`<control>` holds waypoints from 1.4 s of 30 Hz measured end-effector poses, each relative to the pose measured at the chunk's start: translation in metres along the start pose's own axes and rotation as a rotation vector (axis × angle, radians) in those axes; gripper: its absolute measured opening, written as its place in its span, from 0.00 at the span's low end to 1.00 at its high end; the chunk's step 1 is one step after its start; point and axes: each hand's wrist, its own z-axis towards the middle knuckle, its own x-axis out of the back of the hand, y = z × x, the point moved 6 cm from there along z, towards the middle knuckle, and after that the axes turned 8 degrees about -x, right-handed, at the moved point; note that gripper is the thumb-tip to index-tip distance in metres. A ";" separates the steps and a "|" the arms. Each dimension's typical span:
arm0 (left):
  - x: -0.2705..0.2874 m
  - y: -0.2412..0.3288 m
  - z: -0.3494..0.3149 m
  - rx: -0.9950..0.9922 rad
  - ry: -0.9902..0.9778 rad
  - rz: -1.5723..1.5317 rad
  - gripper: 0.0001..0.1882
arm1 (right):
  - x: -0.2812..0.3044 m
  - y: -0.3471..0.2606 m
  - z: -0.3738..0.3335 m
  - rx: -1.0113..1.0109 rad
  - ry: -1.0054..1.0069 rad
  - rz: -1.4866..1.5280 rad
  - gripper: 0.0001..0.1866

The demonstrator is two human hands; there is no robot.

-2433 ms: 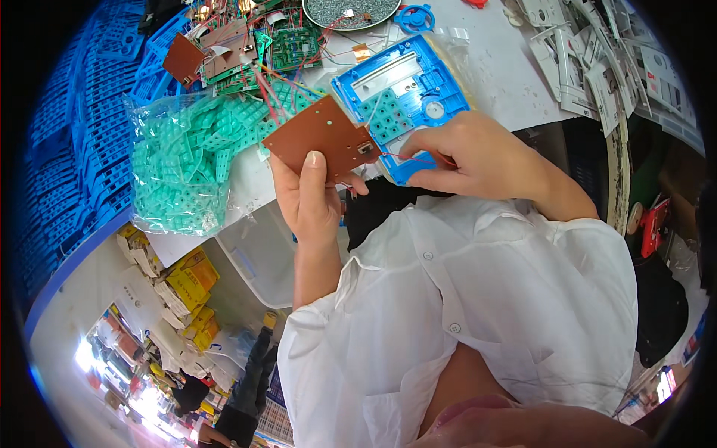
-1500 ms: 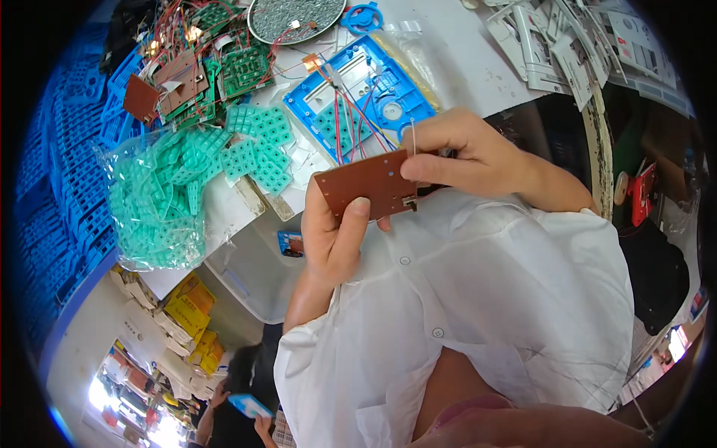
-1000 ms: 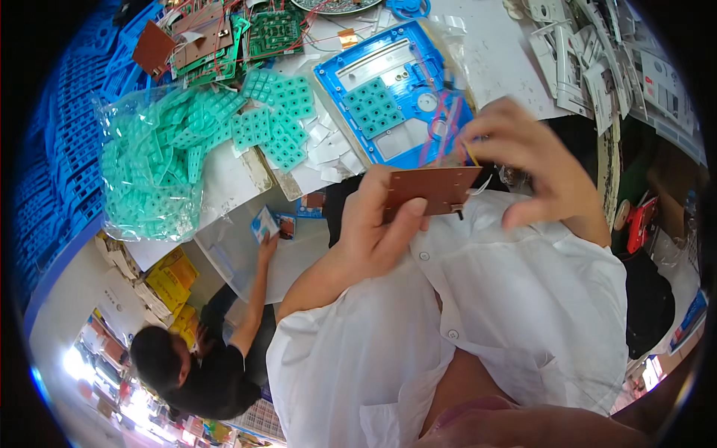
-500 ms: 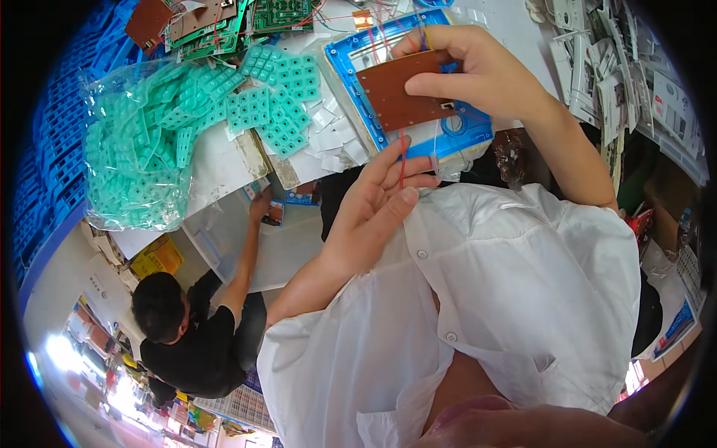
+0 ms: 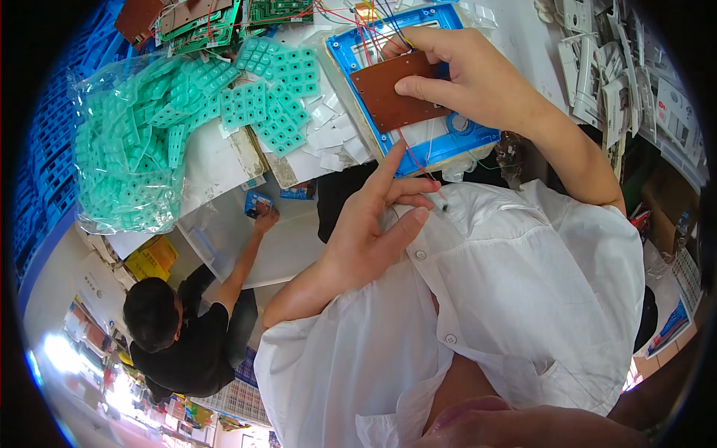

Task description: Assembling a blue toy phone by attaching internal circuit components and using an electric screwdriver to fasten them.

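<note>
The board [image 5: 392, 95] has passed into your right hand [image 5: 469, 78], pinched; green keypads [image 5: 243, 106] lie left of your spread left hand [image 5: 373, 215]; the board, brown face up, perhaps touches the blue casing [image 5: 476, 137].

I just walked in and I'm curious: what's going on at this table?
The person's right hand holds a brown circuit board over an open blue casing. The left hand is open nearer the body, its index fingertip beside a red wire. Turquoise keypads lie to the left, many in a clear bag. A co-worker's hand is on a blue item at a plastic bin.
</note>
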 end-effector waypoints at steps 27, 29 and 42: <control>0.018 0.053 0.044 -0.491 -0.164 1.685 0.34 | -0.012 -0.024 -0.054 0.479 0.167 -0.696 0.25; 0.019 0.053 0.045 -0.491 -0.170 1.679 0.34 | -0.017 -0.030 -0.052 0.480 0.133 -0.799 0.26; 0.015 0.094 0.084 -0.420 -0.456 1.562 0.17 | -0.028 -0.026 -0.054 0.418 0.050 -0.779 0.34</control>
